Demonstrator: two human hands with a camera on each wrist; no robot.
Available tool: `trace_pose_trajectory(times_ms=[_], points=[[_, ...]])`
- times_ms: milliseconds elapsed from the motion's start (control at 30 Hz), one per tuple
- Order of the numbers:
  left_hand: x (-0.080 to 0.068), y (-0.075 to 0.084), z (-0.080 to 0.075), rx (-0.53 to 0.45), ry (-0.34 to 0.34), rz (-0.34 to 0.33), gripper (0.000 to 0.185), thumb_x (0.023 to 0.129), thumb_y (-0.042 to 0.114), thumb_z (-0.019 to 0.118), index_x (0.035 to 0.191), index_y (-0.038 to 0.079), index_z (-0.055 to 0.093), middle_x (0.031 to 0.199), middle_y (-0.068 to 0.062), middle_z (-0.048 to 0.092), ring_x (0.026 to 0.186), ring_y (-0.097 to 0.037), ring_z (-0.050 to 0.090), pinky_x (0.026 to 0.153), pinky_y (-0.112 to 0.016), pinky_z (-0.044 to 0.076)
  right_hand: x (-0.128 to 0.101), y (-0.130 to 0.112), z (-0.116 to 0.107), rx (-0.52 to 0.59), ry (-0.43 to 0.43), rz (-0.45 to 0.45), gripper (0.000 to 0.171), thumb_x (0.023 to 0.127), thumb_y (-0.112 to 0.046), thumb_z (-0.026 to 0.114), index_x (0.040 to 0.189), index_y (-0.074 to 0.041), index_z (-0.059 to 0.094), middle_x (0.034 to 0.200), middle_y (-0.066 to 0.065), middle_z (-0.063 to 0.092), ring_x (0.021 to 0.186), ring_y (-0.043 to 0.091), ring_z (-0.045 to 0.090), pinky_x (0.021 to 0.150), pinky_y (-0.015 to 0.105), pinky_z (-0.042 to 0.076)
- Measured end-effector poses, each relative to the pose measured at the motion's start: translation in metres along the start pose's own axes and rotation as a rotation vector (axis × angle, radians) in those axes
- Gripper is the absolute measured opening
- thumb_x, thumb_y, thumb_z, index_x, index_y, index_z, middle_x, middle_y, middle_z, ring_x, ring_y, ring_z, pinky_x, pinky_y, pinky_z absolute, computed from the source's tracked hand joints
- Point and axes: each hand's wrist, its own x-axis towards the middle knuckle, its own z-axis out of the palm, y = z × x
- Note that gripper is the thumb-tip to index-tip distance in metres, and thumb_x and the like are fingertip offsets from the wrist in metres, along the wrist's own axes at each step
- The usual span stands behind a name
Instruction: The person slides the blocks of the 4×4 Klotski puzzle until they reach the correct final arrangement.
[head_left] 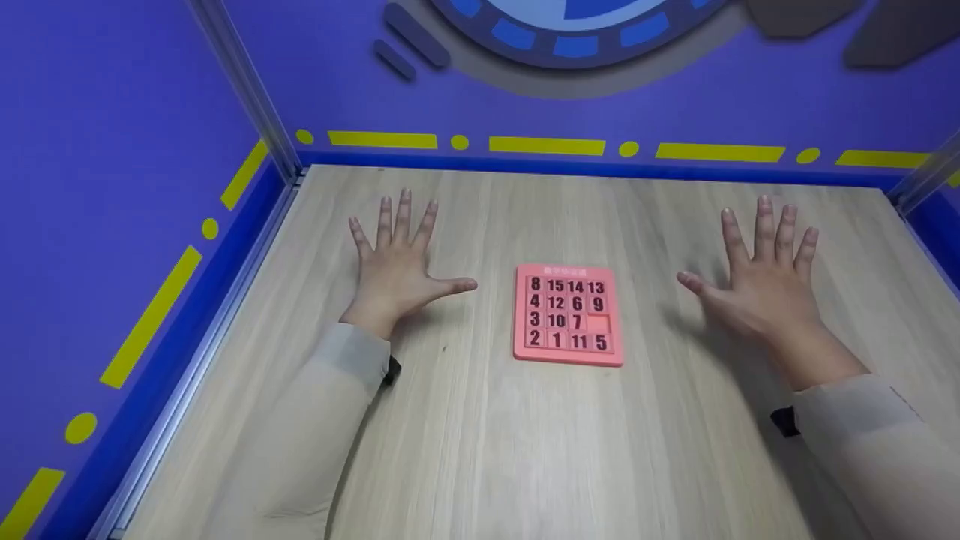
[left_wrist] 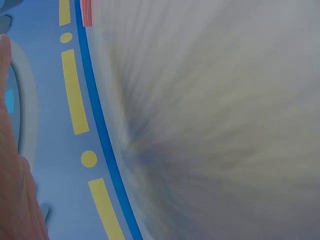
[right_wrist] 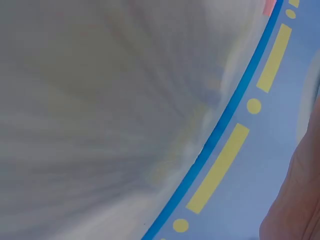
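Observation:
A pink number sliding puzzle (head_left: 568, 315) lies flat on the wooden table, between the two hands. Its tiles bear black numbers, and one slot at the right end of the third row has no tile. To its left, my left hand (head_left: 396, 277) is spread with straight fingers, palm down, apart from the puzzle. My right hand (head_left: 772, 292) is spread likewise to the right of it, holding nothing. Only a pink sliver of the puzzle (left_wrist: 87, 12) shows at the top of the left wrist view, and another sliver of the puzzle (right_wrist: 269, 7) in the right wrist view.
The light wooden table (head_left: 480, 450) runs back to a blue-purple wall (head_left: 360, 105) with yellow dashes and dots. A second such panel (head_left: 112, 187) stands along the left side, with a metal post (head_left: 251, 82) in the corner. Both sleeved forearms lie over the table's near part.

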Motion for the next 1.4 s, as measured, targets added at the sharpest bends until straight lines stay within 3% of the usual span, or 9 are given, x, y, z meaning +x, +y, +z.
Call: trace_pose_trajectory(times_ms=[333, 533, 700, 867, 1133, 1400], points=[[0.000, 0.017, -0.001, -0.110, 0.003, 0.058, 0.144, 0.072, 0.106, 0.067, 0.183, 0.027, 0.022, 0.193, -0.009, 0.013, 0.181, -0.039, -0.004, 0.140, -0.080, -0.009, -0.004, -0.005, 0.004, 0.050, -0.016, -0.023, 0.117, 0.102, -0.087, 0.050, 0.183, -0.026, -0.008, 0.187, 0.010, -0.034, 0.172, 0.049, -0.033, 0.137, 0.076, -0.024], [0.001, 0.025, -0.002, -0.144, -0.018, 0.104, 0.145, 0.070, 0.105, 0.070, 0.184, 0.029, 0.019, 0.193, -0.008, 0.013, 0.181, -0.038, -0.002, 0.142, -0.077, -0.001, -0.002, -0.011, 0.002, 0.079, -0.033, -0.038, 0.120, 0.100, -0.087, 0.056, 0.184, -0.025, -0.002, 0.188, 0.012, -0.028, 0.174, 0.051, -0.026, 0.138, 0.077, -0.019], [0.001, 0.030, 0.000, -0.238, -0.105, 0.188, 0.148, 0.070, 0.094, 0.084, 0.184, 0.028, 0.017, 0.194, -0.006, 0.009, 0.181, -0.037, 0.000, 0.143, -0.075, -0.001, -0.002, -0.021, -0.001, 0.141, -0.112, -0.062, 0.128, 0.094, -0.087, 0.066, 0.185, -0.021, 0.003, 0.191, 0.020, -0.016, 0.175, 0.054, -0.015, 0.140, 0.079, -0.006], [0.000, 0.037, 0.002, -0.283, -0.161, 0.232, 0.151, 0.066, 0.090, 0.090, 0.184, 0.032, 0.016, 0.194, -0.003, 0.009, 0.181, -0.035, 0.001, 0.145, -0.071, 0.000, -0.001, -0.032, -0.004, 0.166, -0.162, -0.070, 0.135, 0.089, -0.091, 0.070, 0.185, -0.021, 0.005, 0.192, 0.016, -0.010, 0.177, 0.052, -0.006, 0.142, 0.076, 0.001], [0.000, 0.044, 0.004, -0.309, -0.200, 0.274, 0.149, 0.067, 0.086, 0.093, 0.184, 0.030, 0.018, 0.194, -0.003, 0.013, 0.181, -0.032, 0.005, 0.146, -0.067, 0.004, -0.004, -0.045, -0.003, 0.244, -0.197, -0.048, 0.133, 0.088, -0.083, 0.080, 0.185, -0.026, 0.009, 0.193, 0.013, 0.011, 0.171, 0.056, 0.026, 0.130, 0.084, 0.031], [-0.001, 0.048, 0.014, -0.384, -0.233, 0.351, 0.148, 0.068, 0.075, 0.099, 0.184, 0.028, 0.020, 0.193, -0.003, 0.016, 0.181, -0.029, 0.004, 0.148, -0.059, 0.004, -0.010, -0.047, 0.002, 0.372, -0.180, -0.051, 0.129, 0.087, -0.078, 0.085, 0.184, -0.027, 0.017, 0.190, 0.018, 0.022, 0.173, 0.054, 0.025, 0.134, 0.081, 0.028]])
